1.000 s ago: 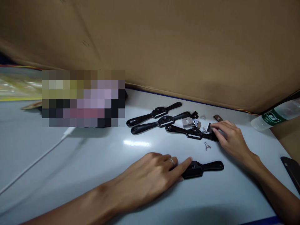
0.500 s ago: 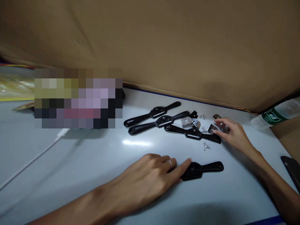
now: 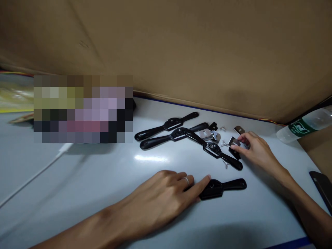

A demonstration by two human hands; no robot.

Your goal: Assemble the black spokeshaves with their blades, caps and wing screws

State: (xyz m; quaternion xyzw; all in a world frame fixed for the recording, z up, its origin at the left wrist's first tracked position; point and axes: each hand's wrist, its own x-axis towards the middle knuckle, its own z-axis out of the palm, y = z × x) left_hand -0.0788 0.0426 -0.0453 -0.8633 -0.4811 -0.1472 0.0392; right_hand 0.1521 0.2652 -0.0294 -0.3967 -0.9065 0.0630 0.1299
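One tool under left fingers

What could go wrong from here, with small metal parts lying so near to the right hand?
The right hand has its thumb and fingers at a metal plate; if the edge is sharp, it might nick the skin. A wing screw lies beside or partly under a black two-handled tool; moving that tool could knock the screw away.

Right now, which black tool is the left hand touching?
The frontmost tool: the left hand covers one end. The other three lie farther back, clear of that hand.
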